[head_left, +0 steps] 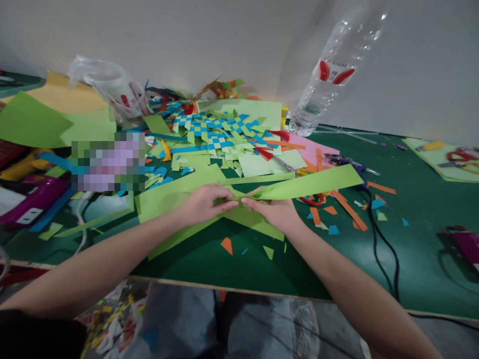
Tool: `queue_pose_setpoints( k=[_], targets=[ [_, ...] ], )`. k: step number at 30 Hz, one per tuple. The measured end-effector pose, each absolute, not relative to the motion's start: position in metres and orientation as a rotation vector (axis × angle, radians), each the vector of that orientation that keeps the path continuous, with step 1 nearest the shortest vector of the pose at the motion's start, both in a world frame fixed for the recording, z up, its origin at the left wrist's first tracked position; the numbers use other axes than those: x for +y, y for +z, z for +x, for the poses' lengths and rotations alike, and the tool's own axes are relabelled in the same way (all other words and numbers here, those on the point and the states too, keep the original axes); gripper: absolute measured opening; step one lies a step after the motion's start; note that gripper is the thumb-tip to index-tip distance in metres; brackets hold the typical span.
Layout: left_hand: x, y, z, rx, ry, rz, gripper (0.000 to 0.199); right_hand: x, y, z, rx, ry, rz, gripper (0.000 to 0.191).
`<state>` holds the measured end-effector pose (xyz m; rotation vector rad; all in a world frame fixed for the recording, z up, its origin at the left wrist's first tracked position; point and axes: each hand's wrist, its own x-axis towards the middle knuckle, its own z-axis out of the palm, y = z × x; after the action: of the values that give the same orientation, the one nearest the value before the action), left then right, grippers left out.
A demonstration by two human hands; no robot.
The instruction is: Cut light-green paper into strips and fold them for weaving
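Head view: left hand (205, 202) and right hand (275, 209) meeting fingertip to fingertip over the green table (422, 259), both pinched shut on green paper strips (310, 183) at the spot where the strips cross. Exact hold hard to make out, fingertips curled over the paper and the crossing point hidden beneath them. One strip reaching away to the right of the hands, others fanning left and toward the near table edge, partly covered by the wrists. Just beyond the hands, a woven blue-and-green paper mat (213, 132) half buried in scraps. Farther beyond and right of the hands, a clear plastic bottle (329, 75), blurred, its top cut off by the frame. Right of the hands, a black cable (381, 249) running off the near table edge. Left of the hands, a pixelated patch hiding whatever lies there. Small orange and blue paper scraps (322, 214) scattered near the right hand.
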<state>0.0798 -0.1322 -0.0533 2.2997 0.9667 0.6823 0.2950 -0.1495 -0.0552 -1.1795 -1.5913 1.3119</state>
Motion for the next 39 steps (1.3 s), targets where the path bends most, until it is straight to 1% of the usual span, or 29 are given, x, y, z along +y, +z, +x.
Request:
queue_pose_setpoints(
  k=[7,14,18,21,25,28,34,39],
  targets=[
    [-0.1325,-0.0534,0.0793,0.934,0.685,2.265,0.036,-0.1494,-0.0588,0.2948,-1.588,1.291,-1.167,0.021],
    [-0.1325,-0.0532,0.0787,0.924,0.670,2.272,0.037,-0.1499,-0.0568,0.2933,-1.569,1.286,-1.161,0.026],
    [-0.1319,-0.0540,0.0786,0.884,0.702,2.288,0.035,-0.1504,-0.0554,0.2932,-1.582,1.283,-1.165,0.023],
    [-0.1315,-0.0553,0.0779,0.874,0.723,2.286,0.031,-0.1511,-0.0555,0.2947,-1.580,1.278,-1.172,0.021],
    [-0.1317,-0.0562,0.0776,0.899,0.774,2.231,0.030,-0.1508,-0.0573,0.2968,-1.597,1.230,-1.167,0.024],
    [-0.1322,-0.0544,0.0783,0.908,0.746,2.237,0.030,-0.1493,-0.0587,0.2964,-1.612,1.237,-1.133,0.024],
    [-0.1332,-0.0485,0.0785,0.921,0.713,2.214,0.029,-0.1447,-0.0614,0.2948,-1.406,1.394,-0.995,0.020],
    [-0.1339,-0.0470,0.0782,0.913,0.728,2.191,0.029,-0.1422,-0.0641,0.2968,-1.271,1.492,-1.012,0.019]
  ],
)
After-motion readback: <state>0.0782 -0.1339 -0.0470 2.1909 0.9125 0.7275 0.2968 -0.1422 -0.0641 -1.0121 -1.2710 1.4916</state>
